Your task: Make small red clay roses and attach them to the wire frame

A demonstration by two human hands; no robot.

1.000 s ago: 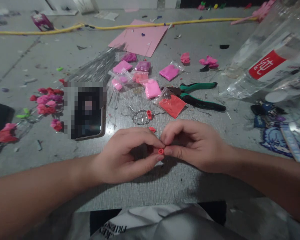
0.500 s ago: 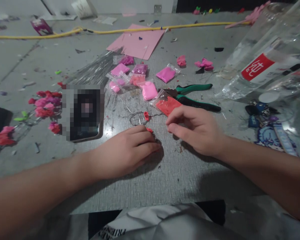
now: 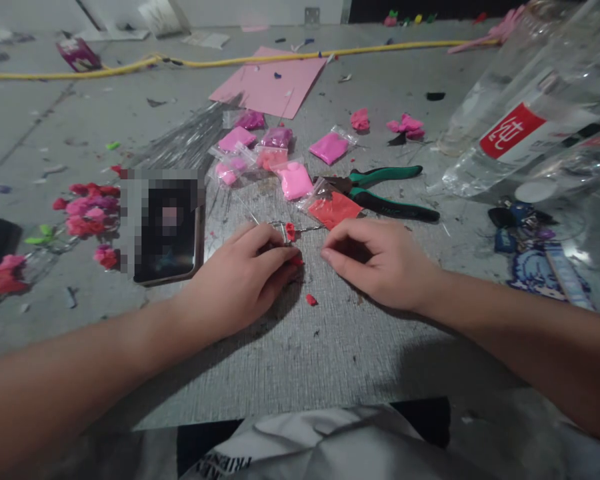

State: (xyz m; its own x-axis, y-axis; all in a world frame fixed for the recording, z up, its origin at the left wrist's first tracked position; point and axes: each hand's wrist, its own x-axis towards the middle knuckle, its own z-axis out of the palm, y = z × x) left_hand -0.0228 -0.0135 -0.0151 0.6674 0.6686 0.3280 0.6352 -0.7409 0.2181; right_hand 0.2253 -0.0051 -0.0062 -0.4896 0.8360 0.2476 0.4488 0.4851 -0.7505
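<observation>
My left hand (image 3: 245, 270) rests on the table with its fingers bent, covering much of a twisted wire frame (image 3: 307, 229). At its thumb and fingertips shows a small red clay piece (image 3: 297, 261); whether they grip it or only touch it is hidden. Another red bit (image 3: 290, 232) sits on the wire, just beyond those fingers. A loose red clay lump (image 3: 311, 300) lies nearer me. To the right, my right hand (image 3: 380, 260) is curled, thumb and forefinger together. Anything between them is too small to see. A bag of orange-red clay (image 3: 334, 209) lies just beyond it.
Green-handled pliers (image 3: 390, 207) lie behind my right hand, near several bags of pink clay (image 3: 296, 180). A phone (image 3: 167, 233) and clay flowers (image 3: 93, 210) are at left. Loose wires (image 3: 185, 140), pink paper (image 3: 275, 87) and plastic bottles (image 3: 510, 140) stand or lie farther back.
My left hand has drawn back leftward and bent its fingers over the wire frame, uncovering the loose red lump. My right hand has shifted slightly left and down.
</observation>
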